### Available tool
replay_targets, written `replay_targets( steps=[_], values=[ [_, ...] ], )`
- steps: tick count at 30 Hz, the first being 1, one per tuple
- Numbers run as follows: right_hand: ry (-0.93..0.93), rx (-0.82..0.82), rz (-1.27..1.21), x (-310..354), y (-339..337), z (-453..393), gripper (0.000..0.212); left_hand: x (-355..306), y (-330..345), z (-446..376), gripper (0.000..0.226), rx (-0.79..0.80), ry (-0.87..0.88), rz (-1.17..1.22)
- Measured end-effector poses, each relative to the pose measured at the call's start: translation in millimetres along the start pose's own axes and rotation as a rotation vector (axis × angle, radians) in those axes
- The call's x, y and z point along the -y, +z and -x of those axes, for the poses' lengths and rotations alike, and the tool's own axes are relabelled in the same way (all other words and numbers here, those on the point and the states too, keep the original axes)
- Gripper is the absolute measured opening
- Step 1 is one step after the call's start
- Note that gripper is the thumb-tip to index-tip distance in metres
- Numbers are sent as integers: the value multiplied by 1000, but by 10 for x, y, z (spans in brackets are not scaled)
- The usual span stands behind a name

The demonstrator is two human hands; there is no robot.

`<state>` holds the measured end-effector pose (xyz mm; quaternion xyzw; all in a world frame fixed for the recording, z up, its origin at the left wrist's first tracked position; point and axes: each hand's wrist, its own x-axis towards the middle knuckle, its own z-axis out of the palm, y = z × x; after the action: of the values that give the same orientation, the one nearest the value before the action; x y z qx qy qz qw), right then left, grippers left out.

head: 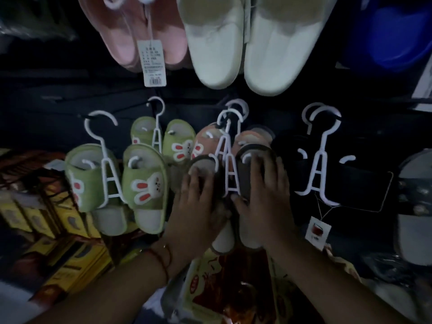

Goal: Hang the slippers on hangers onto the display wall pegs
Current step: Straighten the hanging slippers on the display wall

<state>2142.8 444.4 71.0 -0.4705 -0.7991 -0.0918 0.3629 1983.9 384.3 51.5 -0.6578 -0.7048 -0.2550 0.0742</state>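
Note:
A pair of dark brown slippers (251, 230) hangs on a white hanger (230, 174) in the middle of the display wall. The hanger's hook (230, 115) sits at a peg, in front of a pink rabbit pair (208, 141). My left hand (196, 206) grips the left brown slipper, fingers curled over its upper. The right brown slipper is gripped the same way by my right hand (266, 197).
Two green rabbit slipper pairs (140, 183) hang to the left on white hangers. A black pair (332, 174) with a tag hangs to the right. Large pink (131, 31) and cream slippers (233, 43) hang above. Yellow boxes (58, 253) and packaged goods lie below.

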Motion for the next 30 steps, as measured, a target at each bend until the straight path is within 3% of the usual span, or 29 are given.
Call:
replay_targets(
  steps=[4,9,12,15,21,24,30],
  values=[
    [-182,148,-18,-82,-153,59,84,-3,-548,288,77,176,152,-123],
    [-266,179,-103,149,-179,95,73,386,-999,353,61,-93,215,-306],
    [-278,233,-253,538,-91,107,62,853,-1137,475,71,-157,82,-401],
    [-287,289,-339,993,8,70,62,1337,-1171,593,88,-90,-4,-468],
    [-287,224,-245,1687,155,-114,67,2072,-1297,440,110,-85,179,-505],
    [-280,181,-161,1860,257,-188,68,2298,-1245,302,106,-162,298,-476],
    [-51,220,-90,2147,266,-138,75,2543,-1225,129,124,-135,419,-262]
  ],
)
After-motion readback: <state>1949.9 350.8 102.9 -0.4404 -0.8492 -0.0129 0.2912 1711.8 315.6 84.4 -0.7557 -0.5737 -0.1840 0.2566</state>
